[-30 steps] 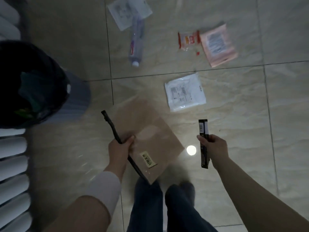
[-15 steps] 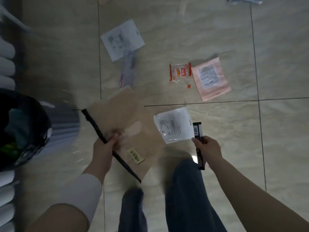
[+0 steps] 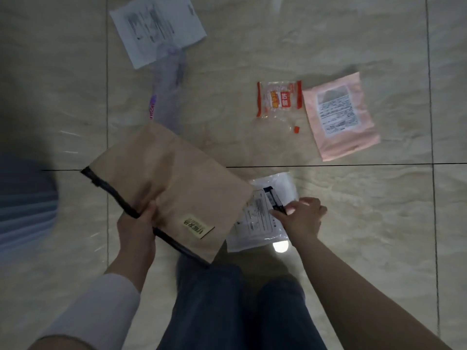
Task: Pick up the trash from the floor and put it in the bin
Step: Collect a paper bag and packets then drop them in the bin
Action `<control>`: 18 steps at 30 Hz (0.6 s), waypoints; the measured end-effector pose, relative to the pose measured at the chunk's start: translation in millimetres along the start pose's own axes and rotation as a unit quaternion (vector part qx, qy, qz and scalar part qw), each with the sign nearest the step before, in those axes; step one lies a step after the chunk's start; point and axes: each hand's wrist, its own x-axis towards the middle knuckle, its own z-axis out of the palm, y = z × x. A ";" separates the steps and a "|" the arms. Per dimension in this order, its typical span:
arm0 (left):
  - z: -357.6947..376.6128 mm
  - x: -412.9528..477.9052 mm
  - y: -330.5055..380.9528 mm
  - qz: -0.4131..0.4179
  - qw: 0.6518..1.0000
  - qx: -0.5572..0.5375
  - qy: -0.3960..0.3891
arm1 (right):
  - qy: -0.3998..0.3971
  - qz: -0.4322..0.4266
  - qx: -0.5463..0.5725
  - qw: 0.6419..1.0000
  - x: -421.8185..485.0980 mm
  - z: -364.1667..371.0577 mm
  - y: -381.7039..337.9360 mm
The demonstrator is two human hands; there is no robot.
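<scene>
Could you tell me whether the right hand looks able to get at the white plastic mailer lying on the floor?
Probably yes: the right hand is right over the white plastic mailer, though its fingers already hold a narrow black packet.

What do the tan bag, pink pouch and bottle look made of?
Tan bag: likely kraft paper, matte, soft creases, black strip along one edge.
Pink pouch: probably plastic film, faint sheen, wrinkles, white printed label.
Bottle: clear thin plastic, the floor shows through; purple label.
</scene>
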 end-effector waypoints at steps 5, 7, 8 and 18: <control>-18.8 38.3 -43.1 -0.012 0.999 0.024 0.040 | 0.095 0.053 0.007 0.994 21.6 41.3 -7.3; -22.3 42.2 -49.9 -0.019 0.998 0.040 0.039 | 0.110 0.055 0.032 0.992 24.5 44.0 -7.4; -22.5 42.3 -52.2 -0.023 0.998 0.039 0.035 | 0.102 0.054 0.035 0.993 26.3 42.6 -7.2; 4.8 -25.0 20.4 -0.062 0.997 0.054 -0.005 | -0.035 0.050 -0.077 0.995 6.9 -76.4 -26.8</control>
